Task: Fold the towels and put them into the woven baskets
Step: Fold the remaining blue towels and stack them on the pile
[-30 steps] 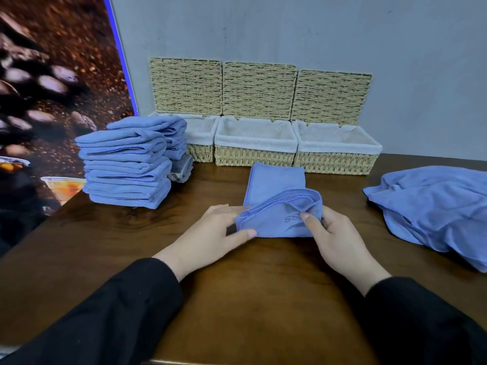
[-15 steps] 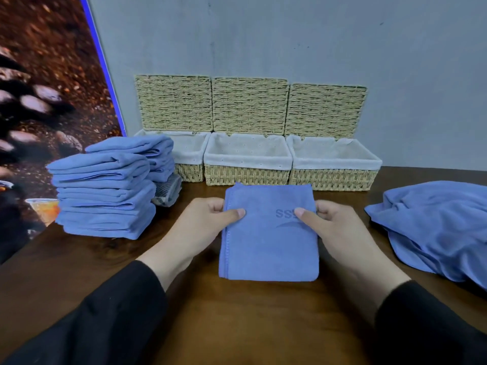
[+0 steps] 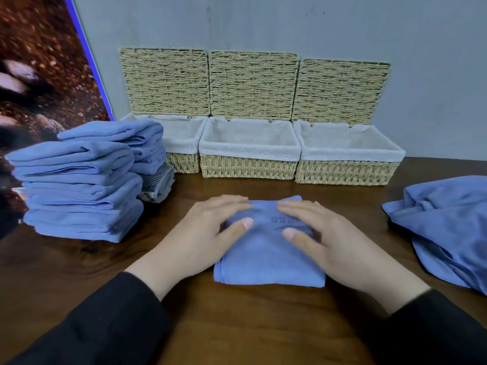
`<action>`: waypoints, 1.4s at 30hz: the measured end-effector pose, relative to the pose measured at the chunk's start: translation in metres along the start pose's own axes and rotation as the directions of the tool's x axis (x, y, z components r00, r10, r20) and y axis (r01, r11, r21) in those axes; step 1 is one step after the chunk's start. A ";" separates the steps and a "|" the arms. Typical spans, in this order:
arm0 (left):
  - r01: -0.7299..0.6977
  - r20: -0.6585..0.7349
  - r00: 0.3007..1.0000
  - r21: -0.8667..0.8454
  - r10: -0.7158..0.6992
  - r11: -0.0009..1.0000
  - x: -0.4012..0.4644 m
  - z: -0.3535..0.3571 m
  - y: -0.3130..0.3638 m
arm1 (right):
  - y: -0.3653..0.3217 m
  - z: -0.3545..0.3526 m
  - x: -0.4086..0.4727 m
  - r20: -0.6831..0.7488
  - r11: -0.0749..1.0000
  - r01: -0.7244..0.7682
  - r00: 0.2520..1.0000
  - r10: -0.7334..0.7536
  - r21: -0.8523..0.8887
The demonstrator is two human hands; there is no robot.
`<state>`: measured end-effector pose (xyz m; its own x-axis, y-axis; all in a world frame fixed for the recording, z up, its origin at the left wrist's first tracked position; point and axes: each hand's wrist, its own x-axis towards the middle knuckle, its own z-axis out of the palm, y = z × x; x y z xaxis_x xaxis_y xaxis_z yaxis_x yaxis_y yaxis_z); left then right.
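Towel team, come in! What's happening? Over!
Both hands, left and right, pressing flat on folded towel. Middle basket open behind it. Nothing between.

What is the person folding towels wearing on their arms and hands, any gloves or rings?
Both arms are covered by long black sleeves of plain, soft-looking fabric that end at the wrists. The left hand and right hand are bare: no gloves, and no rings, watch or bracelet show. The thumbnails look short and unpainted.

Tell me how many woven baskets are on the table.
3, in a row against the wall: left woven basket partly behind the folded blue towel stack, middle woven basket, right woven basket. None seem hidden.
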<state>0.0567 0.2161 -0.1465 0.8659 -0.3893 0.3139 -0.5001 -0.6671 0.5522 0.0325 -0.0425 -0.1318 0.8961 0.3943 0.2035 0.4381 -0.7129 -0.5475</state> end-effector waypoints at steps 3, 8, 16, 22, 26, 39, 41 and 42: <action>0.015 0.270 0.960 0.219 -0.075 0.976 0.004 0.008 -0.006 | 0.011 0.008 0.002 0.263 0.989 -0.080 0.959 0.110 -0.122; 0.046 0.380 0.913 0.270 -0.150 0.962 0.007 0.006 -0.013 | 0.021 0.012 0.002 0.288 0.980 -0.083 0.948 0.134 -0.184; -0.057 0.061 0.997 0.108 0.051 0.993 -0.013 -0.005 -0.012 | 0.016 0.001 -0.033 0.110 0.991 0.106 0.987 -0.114 0.077; -0.215 0.295 0.943 0.189 0.154 0.958 -0.039 -0.008 0.009 | 0.014 0.006 -0.035 0.127 0.992 0.097 0.988 -0.086 -0.082; -0.227 0.190 0.965 0.248 0.183 0.942 -0.036 -0.002 0.004 | 0.008 0.005 -0.032 0.005 0.997 0.073 0.997 -0.073 -0.015; 0.173 -0.004 0.983 -0.321 -0.184 0.931 -0.038 -0.019 0.021 | -0.005 0.002 -0.032 -0.102 0.941 -0.055 0.990 0.094 0.335; 0.220 0.002 0.972 -0.375 -0.237 0.900 -0.035 -0.018 0.024 | -0.008 0.003 -0.028 -0.149 0.921 -0.077 0.978 0.143 0.383; 0.244 -0.003 0.963 -0.411 -0.269 0.878 -0.033 -0.016 0.025 | -0.009 0.005 -0.027 -0.176 0.918 -0.093 0.969 0.172 0.386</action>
<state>0.0156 0.2229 -0.1305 0.9686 -0.1934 0.1565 -0.2259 -0.4198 0.8791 0.0045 -0.0441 -0.1365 0.9564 0.1578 0.2457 0.2916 -0.4676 -0.8345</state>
